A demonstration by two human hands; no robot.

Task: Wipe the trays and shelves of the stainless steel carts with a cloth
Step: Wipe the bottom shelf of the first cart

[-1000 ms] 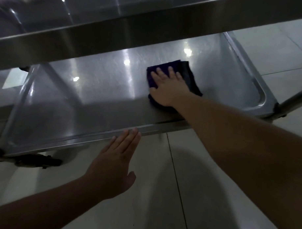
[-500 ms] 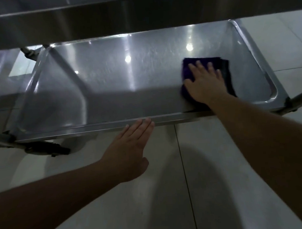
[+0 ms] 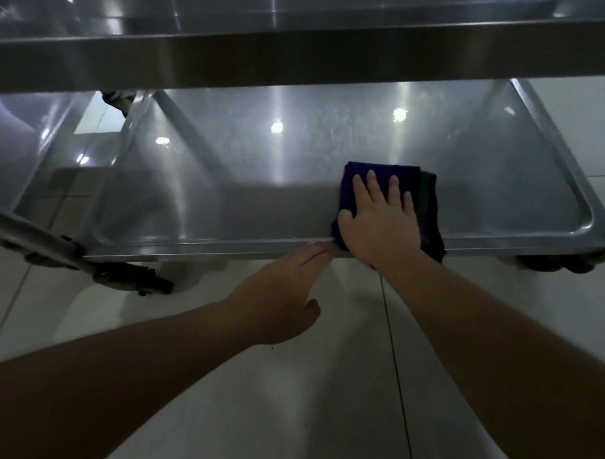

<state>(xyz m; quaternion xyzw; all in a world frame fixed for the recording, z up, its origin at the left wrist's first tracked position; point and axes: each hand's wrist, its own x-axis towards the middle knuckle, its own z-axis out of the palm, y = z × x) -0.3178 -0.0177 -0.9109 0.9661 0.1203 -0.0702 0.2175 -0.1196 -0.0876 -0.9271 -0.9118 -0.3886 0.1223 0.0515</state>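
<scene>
On the lower tray of the steel cart, near its front rim and right of centre, lies the folded cloth, dark purple with a darker layer showing along its right side. Its near edge hangs slightly over the rim. Apart from the cloth, the tray holds only streaks and the reflections of ceiling lights.

Your right hand lies flat on top of the cloth, fingers straight and slightly spread, pointing away from you; the palm covers the cloth's near half and presses it to the tray floor, with no pinch or curl around it. Your left hand is also flat, fingers together; the fingertips touch the front rim just left of your right hand and hold nothing.

Upper shelf crosses the top of the view and shades the tray's far part. Caster sits under the left corner, on the pale tiled floor. No legible writing or labels.
</scene>
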